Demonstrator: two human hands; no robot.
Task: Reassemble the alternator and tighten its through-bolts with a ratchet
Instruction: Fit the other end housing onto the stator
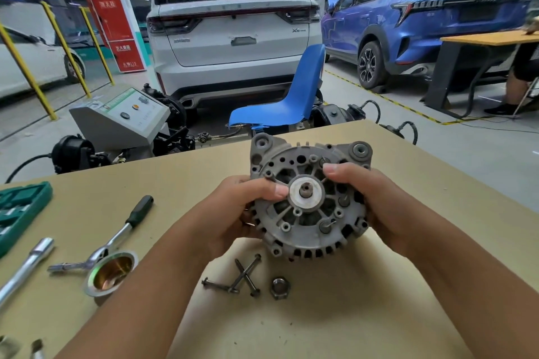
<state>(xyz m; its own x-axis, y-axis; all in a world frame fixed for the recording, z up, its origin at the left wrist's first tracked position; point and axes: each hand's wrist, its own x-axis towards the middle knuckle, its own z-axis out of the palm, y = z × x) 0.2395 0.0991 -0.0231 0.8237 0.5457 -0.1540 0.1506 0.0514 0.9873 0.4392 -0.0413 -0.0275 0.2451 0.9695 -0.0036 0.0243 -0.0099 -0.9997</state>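
Blue chair [294, 93] behind white car [233, 26]

A car repair workshop or training garage: at twelve o'clock a white SUV [233, 23] stands with its tailgate raised, at two o'clock a blue hatchback [423, 14], at ten o'clock yellow steel guard rails [67, 49], and at nine o'clock a green plastic socket-set case [20, 213] lies on the tan workbench [437, 213].

Green socket case [20, 213] cut off at left edge. Extension bar [24, 268] runs off lower left. Alternator [309, 201] sides hidden behind both hands. Seated person [522, 73] cropped at right edge, blurred.
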